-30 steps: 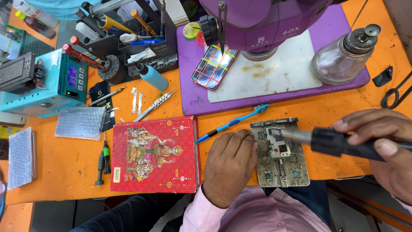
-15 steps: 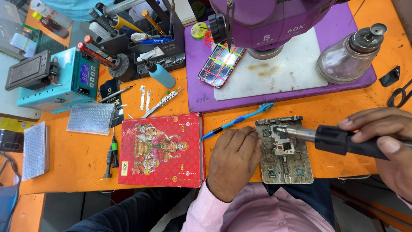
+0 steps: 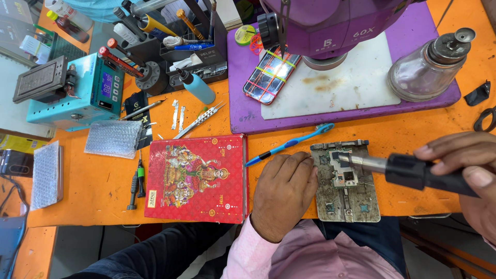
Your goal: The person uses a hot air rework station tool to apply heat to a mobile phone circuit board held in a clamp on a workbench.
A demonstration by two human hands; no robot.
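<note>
Right hand (image 3: pixel 467 178) grips hot-air tool (image 3: pixel 413 171) at the bench's right edge; nozzle tip sits over circuit board (image 3: pixel 343 173) on the holder plate (image 3: pixel 346 199), left of the grip. Left hand (image 3: pixel 283 194) rests flat, touching the plate's left edge. Book (image 3: pixel 197 178) just left of that hand. Brush (image 3: pixel 289 145) lies behind the hand. Glass bottle (image 3: pixel 426 64) stands behind the grip, on the mat (image 3: pixel 243 111); phone (image 3: pixel 271 75) on the mat too, under the microscope (image 3: pixel 330 23).

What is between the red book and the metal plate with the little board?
In the head view, the left hand rests flat between the red book and the metal plate.
</note>
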